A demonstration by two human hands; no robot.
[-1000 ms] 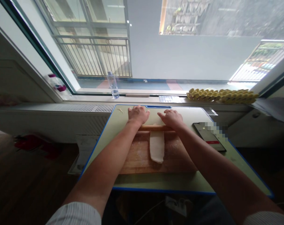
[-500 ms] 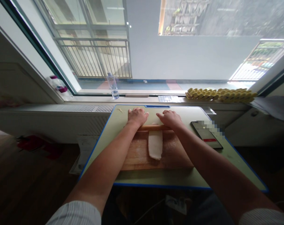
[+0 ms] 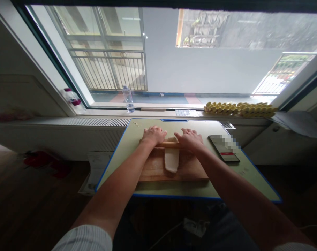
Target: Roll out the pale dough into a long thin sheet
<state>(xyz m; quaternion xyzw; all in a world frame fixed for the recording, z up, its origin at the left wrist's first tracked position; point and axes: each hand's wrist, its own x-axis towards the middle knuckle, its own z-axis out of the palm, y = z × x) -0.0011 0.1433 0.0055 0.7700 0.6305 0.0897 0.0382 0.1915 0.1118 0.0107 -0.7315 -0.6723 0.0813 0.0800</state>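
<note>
A wooden rolling pin (image 3: 168,144) lies crosswise over a long, flat strip of pale dough (image 3: 172,161). My left hand (image 3: 154,135) is closed over the pin's left part, its fingers bent toward the far side. On the right part, my right hand (image 3: 190,138) bears down with its palm, fingers reaching forward past the pin. Under the dough is a wooden board (image 3: 191,170) with a light dusting on it. A bit of dough shows beyond the pin, between the hands. The palms hide both ends of the pin.
The board rests on a pale green table (image 3: 153,190) with blue edging. A phone (image 3: 223,149) lies to the right, small dough scraps (image 3: 135,124) at the back left. The windowsill holds a clear bottle (image 3: 128,99), another bottle (image 3: 72,99) and yellow egg trays (image 3: 239,109).
The pin and both hands have come slightly nearer to me along the dough, and more dough shows beyond the pin. My view has also shifted a little.
</note>
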